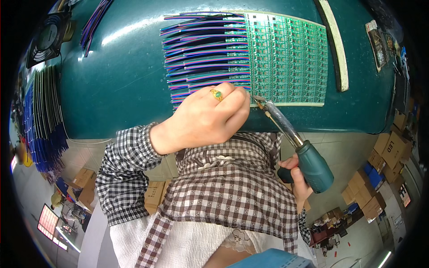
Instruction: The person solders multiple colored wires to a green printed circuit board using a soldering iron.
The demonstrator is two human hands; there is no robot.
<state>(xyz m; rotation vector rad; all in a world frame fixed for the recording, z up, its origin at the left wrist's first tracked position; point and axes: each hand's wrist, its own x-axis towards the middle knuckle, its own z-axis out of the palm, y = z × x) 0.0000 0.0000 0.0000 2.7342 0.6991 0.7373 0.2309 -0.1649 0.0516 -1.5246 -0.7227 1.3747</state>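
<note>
My left hand, with a gold ring set with a green stone, is closed in a pinch over the nearest wires at the left edge of a green circuit board panel. Its fingertips are partly hidden beneath it. Rows of thin multicoloured wires meet that edge and stretch left. My right hand is wrapped round the handle of a dark green soldering gun. The gun's metal tip points up and left, close to the panel's near left corner beside my left fingers. Whether it touches is hard to tell.
The panel lies on a dark green work surface. A pale strip lies right of it. A black fan stands at the far left, wire bundles hang over the left edge, and cardboard boxes are stacked at right.
</note>
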